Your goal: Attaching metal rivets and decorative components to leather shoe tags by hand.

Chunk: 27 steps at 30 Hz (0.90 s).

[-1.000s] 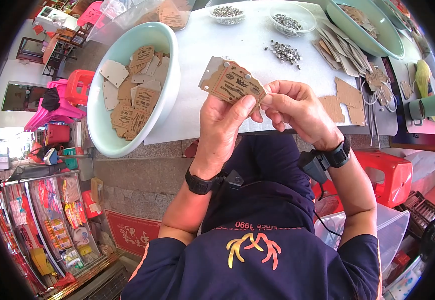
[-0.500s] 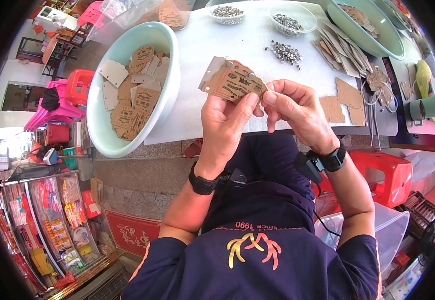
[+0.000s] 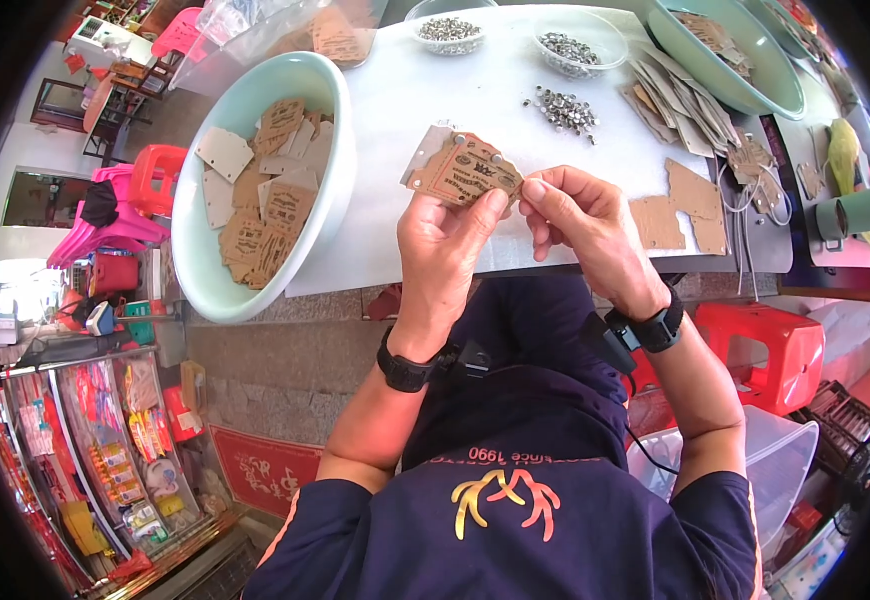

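My left hand (image 3: 441, 240) grips a small stack of cardboard pieces over the near side of the table, its thumb on top. The uppermost is a brown printed cardboard piece (image 3: 465, 165) with shaped edges and silver rivets at its top corners; a greyish piece shows behind it at the left. My right hand (image 3: 595, 225) pinches the right corner of the printed piece between thumb and forefinger, the other fingers curled below. Whether a rivet is also between those fingertips is hidden. Beyond the hands lies a loose pile of silver rivets (image 3: 567, 112).
To the left, a pale green basin (image 3: 330, 190) holds many cardboard pieces. Two clear bowls of rivets, one a round bowl (image 3: 610, 50), stand at the back. Stacked cardboard (image 3: 670, 100), flat brown pieces (image 3: 695, 195) and another green basin (image 3: 790, 95) are at the right.
The cardboard pieces have tilted and turned slightly in my left hand. My right fingers have shifted a little at the corner. The whole view has moved slightly.
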Each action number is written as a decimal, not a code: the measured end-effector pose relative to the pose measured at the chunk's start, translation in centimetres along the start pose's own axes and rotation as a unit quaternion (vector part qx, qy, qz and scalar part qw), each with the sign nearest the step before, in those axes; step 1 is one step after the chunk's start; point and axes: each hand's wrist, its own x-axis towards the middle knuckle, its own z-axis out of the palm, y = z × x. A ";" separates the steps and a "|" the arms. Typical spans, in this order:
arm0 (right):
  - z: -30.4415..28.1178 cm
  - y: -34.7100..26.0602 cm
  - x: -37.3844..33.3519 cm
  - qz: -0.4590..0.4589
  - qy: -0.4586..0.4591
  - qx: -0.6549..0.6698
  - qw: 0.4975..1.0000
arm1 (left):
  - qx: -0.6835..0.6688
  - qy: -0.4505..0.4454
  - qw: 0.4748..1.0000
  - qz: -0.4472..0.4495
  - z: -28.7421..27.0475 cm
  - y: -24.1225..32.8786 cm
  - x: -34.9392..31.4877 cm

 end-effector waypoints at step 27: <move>-7.8 -5.4 3.4 -0.054 0.093 -0.497 0.861 | -0.076 -0.052 0.996 -0.010 -1.0 -1.8 0.9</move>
